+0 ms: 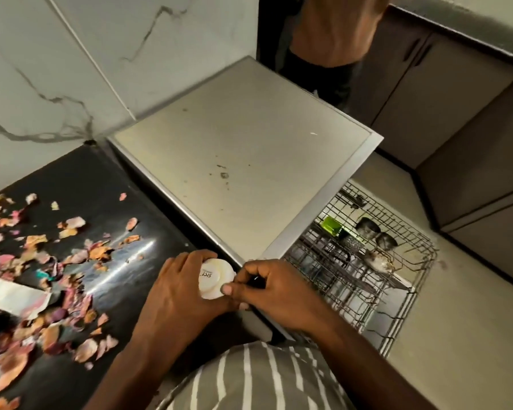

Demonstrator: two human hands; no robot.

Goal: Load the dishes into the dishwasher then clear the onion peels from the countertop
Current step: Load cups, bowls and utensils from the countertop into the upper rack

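Both hands | left hand (pixel 176 291), right hand (pixel 274 291) grip cup (pixel 215 278) between them

The left hand (pixel 178 291) covers most of the cup (pixel 214 278); only its base shows, and the writing there is too small to read. What the right hand (pixel 274 291) pinches is hidden. The peels (pixel 42 261) and paper (pixel 12 297) run off the left edge. Items in the rack (pixel 365 261) are blurred. The rack's inner end lies hidden under the dishwasher top (pixel 243 149).
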